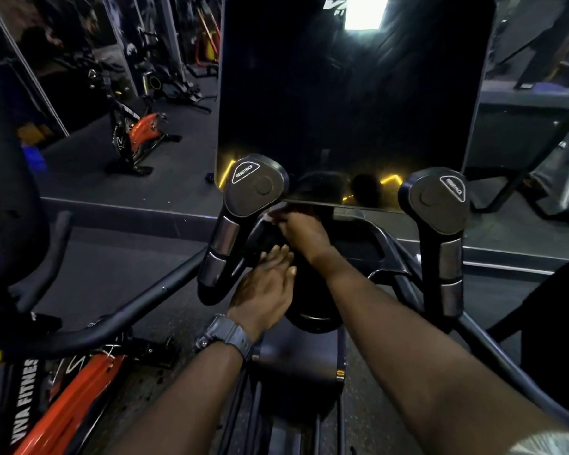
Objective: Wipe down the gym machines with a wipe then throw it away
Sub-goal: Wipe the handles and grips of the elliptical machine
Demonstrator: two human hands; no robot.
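Note:
I face a black gym machine with a tall dark screen (349, 103) and two handles marked RESISTANCE, one at the left (253, 188) and one at the right (440, 201). My right hand (304, 233) reaches under the screen's lower edge, its fingers curled on a small white wipe (271, 216), of which only a sliver shows. My left hand (266, 287), with a watch on the wrist, lies with straight fingers against the black housing (312, 290) just below the right hand.
A curved black handlebar (119, 313) crosses at the left. Below it stands a red and black bike frame (63, 408) marked VIVA FITNES. Another orange exercise bike (138, 133) stands on the dark floor at the back left. More machines fill the right side.

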